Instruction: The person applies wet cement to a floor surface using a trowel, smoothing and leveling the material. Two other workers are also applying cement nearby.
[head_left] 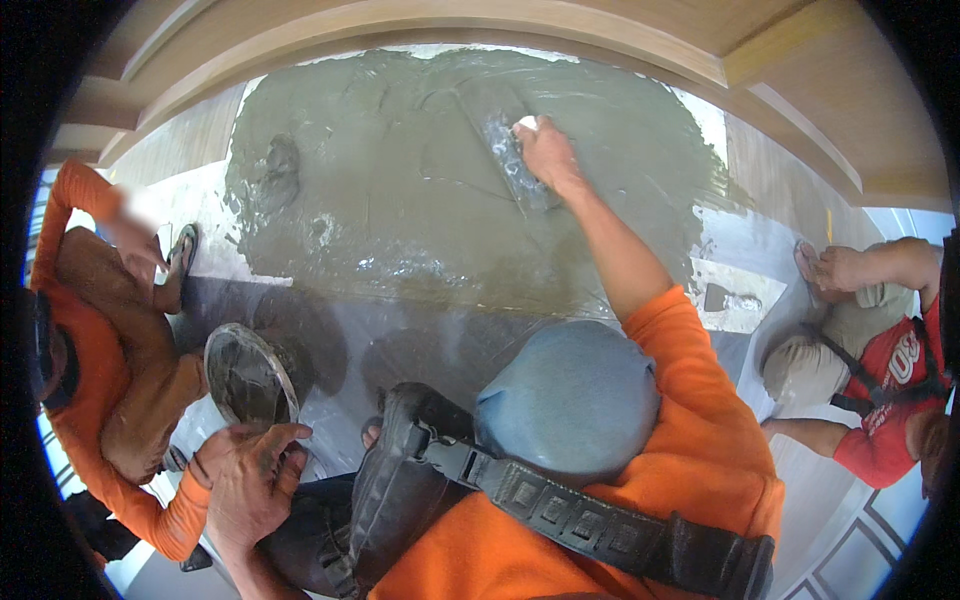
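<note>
My right arm reaches forward in an orange sleeve. My right hand [549, 155] is closed round the pale handle of a long rectangular metal trowel [495, 135]. The trowel's blade lies flat on a broad patch of wet grey mortar [380, 150]. My left hand [250, 490] hangs at the lower left with its fingers loosely bent and partly apart. Nothing shows in it. Just beyond it is a round bucket [248, 375] with grey mix inside. Another person's hand [218, 448], at an orange cuff, partly overlaps behind my left hand.
At left squats a person in orange [90, 400]; at right, one in red [900, 370]. A small scraper [733, 300] lies on a white patch right of the mortar. Wooden panelling [480, 25] bounds the far side. Near me are a black strap [570, 510] and a rounded blue-grey cloth shape [570, 400].
</note>
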